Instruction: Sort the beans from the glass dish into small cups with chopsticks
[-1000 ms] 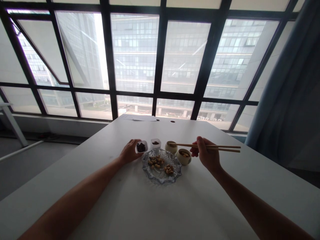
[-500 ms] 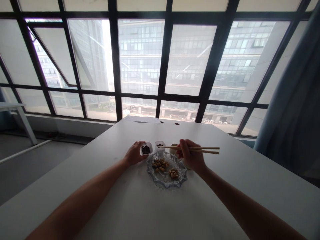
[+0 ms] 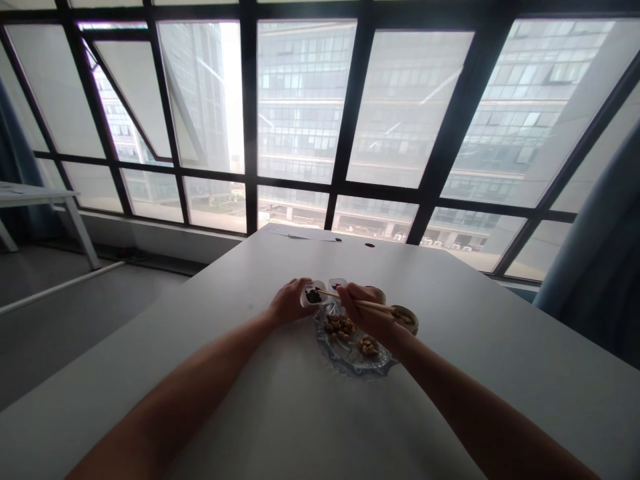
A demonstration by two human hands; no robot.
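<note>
My left hand (image 3: 291, 302) grips a small clear cup (image 3: 305, 299) of dark pieces just left of the glass plate's back edge. In my right hand (image 3: 367, 308) are wooden chopsticks (image 3: 375, 307), their tips at the dark pieces in that cup. A second clear cup (image 3: 337, 283) stands behind, partly hidden by my right hand. The scalloped glass plate (image 3: 350, 367) bears brown nuts (image 3: 339, 326) at its left and paler nuts (image 3: 368, 346) at its right. A round bowl (image 3: 407, 321) with pale contents sits beside my right wrist, and another bowl (image 3: 379, 293) is partly hidden behind the hand.
White paper (image 3: 305, 233) lies at the far end of the white table (image 3: 240, 400). Two dark round holes are near that end. Tall windows stand beyond, a blue curtain (image 3: 595, 253) hangs at the right, and another white table (image 3: 35, 195) stands at the left.
The view has shifted, so the table items appear farther right. My right hand has moved the chopstick tips left, from the second cup to the cup in my left hand. The round bowl now shows more.
</note>
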